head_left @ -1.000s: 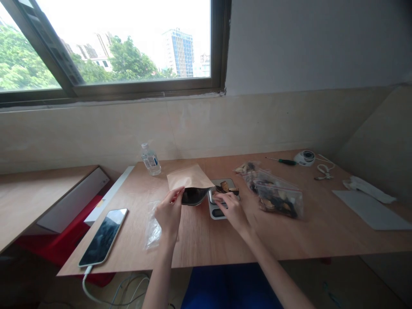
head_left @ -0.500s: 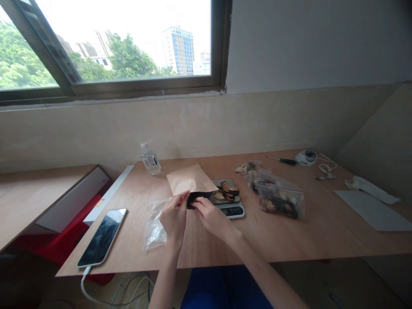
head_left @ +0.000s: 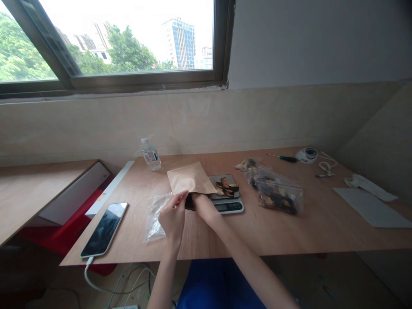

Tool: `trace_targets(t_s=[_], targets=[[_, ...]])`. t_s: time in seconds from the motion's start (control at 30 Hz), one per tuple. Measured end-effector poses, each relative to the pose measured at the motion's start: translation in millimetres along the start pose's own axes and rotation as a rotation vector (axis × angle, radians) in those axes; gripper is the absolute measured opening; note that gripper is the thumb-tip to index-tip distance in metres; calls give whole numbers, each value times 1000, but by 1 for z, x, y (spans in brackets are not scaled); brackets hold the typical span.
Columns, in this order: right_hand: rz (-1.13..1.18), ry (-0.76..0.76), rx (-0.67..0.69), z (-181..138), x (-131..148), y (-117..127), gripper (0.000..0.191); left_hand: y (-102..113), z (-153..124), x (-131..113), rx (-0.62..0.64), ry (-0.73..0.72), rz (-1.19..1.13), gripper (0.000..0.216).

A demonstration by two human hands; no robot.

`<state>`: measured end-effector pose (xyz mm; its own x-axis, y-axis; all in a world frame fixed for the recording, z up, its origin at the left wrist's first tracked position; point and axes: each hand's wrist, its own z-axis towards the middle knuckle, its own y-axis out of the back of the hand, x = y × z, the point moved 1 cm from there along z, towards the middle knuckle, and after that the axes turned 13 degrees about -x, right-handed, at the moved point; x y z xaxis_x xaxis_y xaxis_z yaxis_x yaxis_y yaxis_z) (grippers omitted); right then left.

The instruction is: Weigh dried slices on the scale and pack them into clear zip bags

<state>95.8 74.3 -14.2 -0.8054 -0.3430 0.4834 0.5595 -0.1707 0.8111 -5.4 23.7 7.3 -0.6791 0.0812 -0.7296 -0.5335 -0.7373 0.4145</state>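
A brown paper bag (head_left: 191,178) lies on the table with its dark mouth towards me. My left hand (head_left: 174,210) pinches the left edge of that mouth between thumb and fingers. My right hand (head_left: 206,208) reaches into the bag; its fingers are hidden inside, so what they hold does not show. Just right of the bag is a white kitchen scale (head_left: 233,207) with dark-edged dried slices (head_left: 227,187) on its plate. A clear plastic bag (head_left: 156,216) lies flat beside my left hand.
Zip bags of dried pieces (head_left: 280,195) lie to the right. Behind them are a green screwdriver (head_left: 288,159) and a white dome camera (head_left: 306,155). A water bottle (head_left: 150,154) stands at the back; a plugged-in phone (head_left: 104,229) lies front left. White paper (head_left: 373,208) is far right.
My right hand has gone from the rim of the paper bag into its mouth. The bag's front now covers those fingers. My left hand keeps its pinch. The view has tilted slightly down.
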Motion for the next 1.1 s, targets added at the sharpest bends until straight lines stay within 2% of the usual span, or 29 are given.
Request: trace_targets(t_s=[0.23,0.37,0.43,0.57,0.63,0.73,0.87,1.0,1.1], targets=[[-5,-48,75,-12,9,8,33,2,4,0,-15,-5,10,13],[25,-49,69,-15,8,11,32,2,3,0,-2,-27,5,14],[73,-38,24,-19,7,13,32,2,3,1,-6,-35,14,14],[367,-1,-176,-38,2,28,26,3,5,3,-2,-53,26,15],[571,-39,-233,-50,-3,41,21,4,7,4,10,-54,27,16],[860,-199,-236,-65,-15,59,18,5,9,4,10,-27,35,16],[1107,-399,-227,-72,-35,67,29,4,11,3,-11,-17,39,17],[1101,-452,-280,-67,-53,66,34,7,14,4,-26,18,47,16],[947,-397,-352,-55,-65,69,32,12,20,7,-53,37,51,16]])
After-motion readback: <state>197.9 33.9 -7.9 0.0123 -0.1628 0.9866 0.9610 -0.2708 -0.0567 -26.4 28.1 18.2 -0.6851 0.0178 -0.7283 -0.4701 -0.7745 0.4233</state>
